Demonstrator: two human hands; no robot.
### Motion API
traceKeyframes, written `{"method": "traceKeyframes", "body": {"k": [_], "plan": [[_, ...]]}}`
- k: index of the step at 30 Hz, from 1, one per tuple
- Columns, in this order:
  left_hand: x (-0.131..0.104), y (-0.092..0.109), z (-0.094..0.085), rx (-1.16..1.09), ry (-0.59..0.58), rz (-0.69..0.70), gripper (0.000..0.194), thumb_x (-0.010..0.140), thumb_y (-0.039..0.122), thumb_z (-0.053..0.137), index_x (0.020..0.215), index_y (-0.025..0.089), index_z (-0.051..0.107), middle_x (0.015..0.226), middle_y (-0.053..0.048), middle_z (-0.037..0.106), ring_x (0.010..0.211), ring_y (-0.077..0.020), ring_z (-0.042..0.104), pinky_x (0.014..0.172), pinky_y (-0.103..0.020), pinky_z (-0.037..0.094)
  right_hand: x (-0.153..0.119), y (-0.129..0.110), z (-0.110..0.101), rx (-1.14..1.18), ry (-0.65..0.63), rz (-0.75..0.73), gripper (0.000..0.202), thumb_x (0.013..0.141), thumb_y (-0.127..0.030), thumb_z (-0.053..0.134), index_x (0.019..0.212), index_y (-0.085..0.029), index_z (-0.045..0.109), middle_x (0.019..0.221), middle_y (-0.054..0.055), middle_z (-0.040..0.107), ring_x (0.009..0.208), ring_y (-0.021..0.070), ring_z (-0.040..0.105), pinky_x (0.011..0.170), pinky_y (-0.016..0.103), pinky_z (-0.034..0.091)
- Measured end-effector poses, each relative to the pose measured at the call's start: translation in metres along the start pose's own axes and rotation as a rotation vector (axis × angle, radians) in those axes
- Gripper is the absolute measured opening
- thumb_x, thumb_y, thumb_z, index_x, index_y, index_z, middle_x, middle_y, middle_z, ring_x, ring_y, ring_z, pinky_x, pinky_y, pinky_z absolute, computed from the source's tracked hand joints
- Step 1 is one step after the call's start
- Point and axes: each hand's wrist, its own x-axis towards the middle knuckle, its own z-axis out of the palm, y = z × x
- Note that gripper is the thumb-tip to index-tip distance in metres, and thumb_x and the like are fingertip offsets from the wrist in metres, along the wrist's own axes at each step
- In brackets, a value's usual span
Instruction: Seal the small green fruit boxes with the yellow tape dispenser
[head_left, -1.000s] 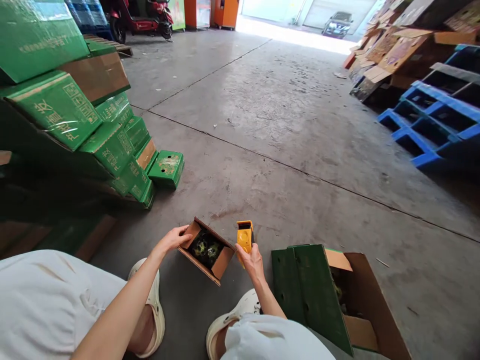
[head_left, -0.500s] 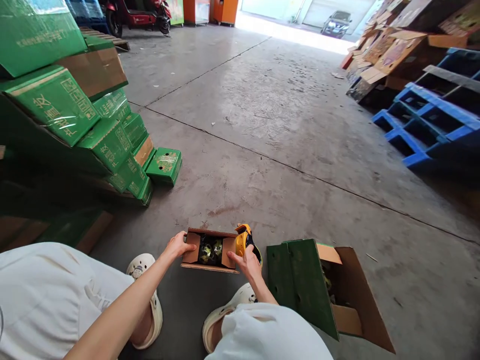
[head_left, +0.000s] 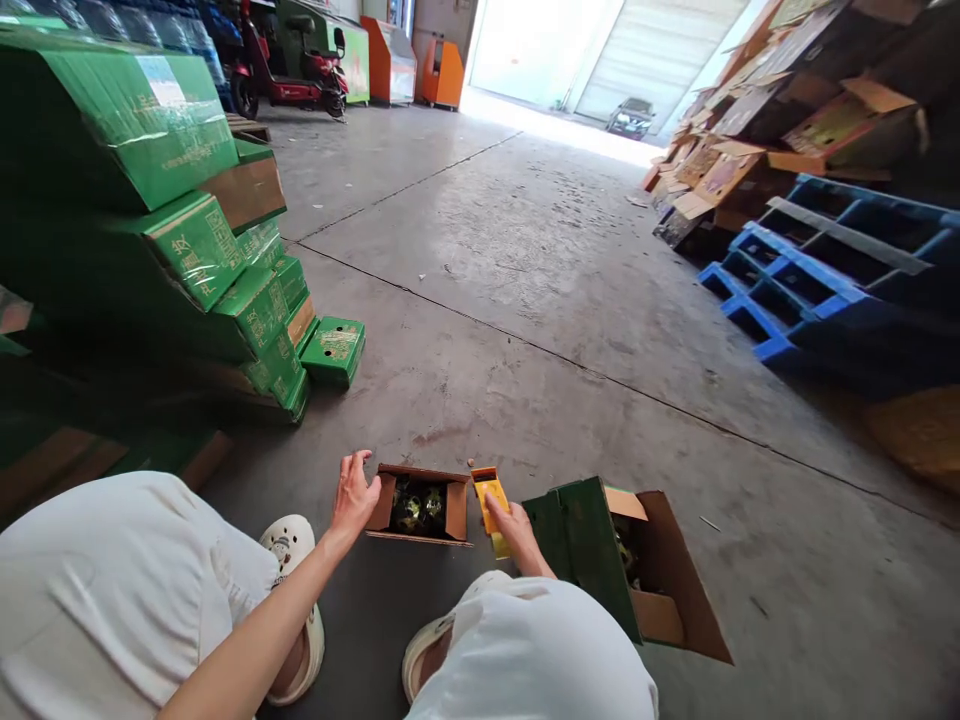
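Observation:
A small cardboard box (head_left: 456, 510) stands on the floor in front of my feet, its end flaps folded inward. Dark, shiny wrapped items (head_left: 418, 508) with greenish parts show inside it. At the box's left end is my left hand (head_left: 354, 500), fingers apart and nothing in it. My right hand (head_left: 511, 528), just right of the box, is closed on a yellow tool (head_left: 491, 488), which looks like a tape dispenser. A larger green box (head_left: 581, 535) lies open beside it, with partly hidden contents in its shaded inside.
Green cartons (head_left: 187, 250) are stacked at the left, with a smaller green box (head_left: 334, 350) at their foot. Blue pallets (head_left: 795, 270) and piled cardboard (head_left: 724, 180) stand at the right. A red scooter (head_left: 300, 85) is parked at the back left.
My left hand has let go of the small box and opened. My right hand's thumb has left the box flap, and the yellow tool is turned upright. The view has tilted upward.

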Motion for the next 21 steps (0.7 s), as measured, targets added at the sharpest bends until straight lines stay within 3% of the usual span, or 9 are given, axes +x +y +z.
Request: {"method": "traceKeyframes", "body": {"k": [2,5,7,11,15,18,21], "plan": [[0.002,0.010,-0.005,-0.005,-0.049,0.152,0.030,0.097,0.019,0.049,0.121,0.020,0.067,0.121,-0.010,0.070,0.106,-0.0207,0.072,0.099,-0.033,0.054,-0.008,-0.022,-0.030,0.087,-0.004,0.000,0.056,0.082,-0.076,0.064,0.086,-0.021,0.057,0.081,0.010,0.072,0.071,0.0214,0.069,0.061,0.029,0.051],[0.000,0.028,-0.001,0.194,-0.370,0.378,0.033,0.099,0.018,0.045,0.117,0.022,0.073,0.117,-0.008,0.075,0.111,-0.0211,0.070,0.103,-0.035,0.050,-0.029,-0.065,-0.075,0.118,-0.107,-0.174,0.061,0.074,-0.075,0.074,0.092,-0.019,0.060,0.080,0.006,0.070,0.069,0.0189,0.066,0.060,0.027,0.050],[-0.004,0.036,0.005,0.353,-0.540,0.479,0.028,0.094,0.019,0.055,0.113,0.023,0.076,0.117,-0.010,0.076,0.119,-0.0264,0.066,0.112,-0.044,0.044,-0.047,-0.094,-0.092,0.036,-0.182,-0.244,0.060,0.077,-0.074,0.073,0.097,-0.019,0.060,0.080,0.003,0.069,0.070,0.0185,0.065,0.059,0.026,0.048],[-0.009,0.035,0.011,0.460,-0.614,0.532,0.025,0.083,0.013,0.063,0.102,0.022,0.077,0.118,-0.013,0.075,0.129,-0.0332,0.059,0.120,-0.062,0.030,-0.084,-0.131,-0.087,-0.264,-0.161,-0.364,0.046,0.086,-0.065,0.068,0.093,-0.021,0.056,0.082,0.000,0.065,0.073,0.0165,0.061,0.059,0.024,0.043],[-0.005,0.023,0.003,0.519,-0.636,0.540,0.040,0.082,0.010,0.060,0.116,0.027,0.073,0.132,-0.010,0.072,0.144,-0.0313,0.049,0.124,-0.065,0.024,-0.117,-0.135,-0.070,-0.482,-0.137,-0.429,0.037,0.092,-0.055,0.064,0.084,-0.022,0.049,0.083,0.001,0.064,0.073,0.0154,0.057,0.059,0.024,0.037],[-0.003,0.016,-0.006,0.559,-0.618,0.520,0.057,0.081,0.005,0.057,0.132,0.029,0.066,0.145,-0.007,0.066,0.156,-0.0277,0.035,0.127,-0.061,0.024,-0.140,-0.130,-0.072,-0.554,-0.066,-0.407,0.033,0.094,-0.050,0.063,0.083,-0.023,0.048,0.084,0.002,0.064,0.072,0.0161,0.057,0.060,0.025,0.035],[-0.005,0.010,-0.017,0.593,-0.576,0.506,0.062,0.085,-0.001,0.048,0.139,0.026,0.062,0.153,-0.008,0.060,0.158,-0.0230,0.033,0.128,-0.049,0.028,-0.160,-0.125,-0.072,-0.535,0.017,-0.368,0.032,0.097,-0.050,0.060,0.086,-0.022,0.049,0.087,0.004,0.066,0.075,0.0172,0.059,0.060,0.026,0.036]]}}
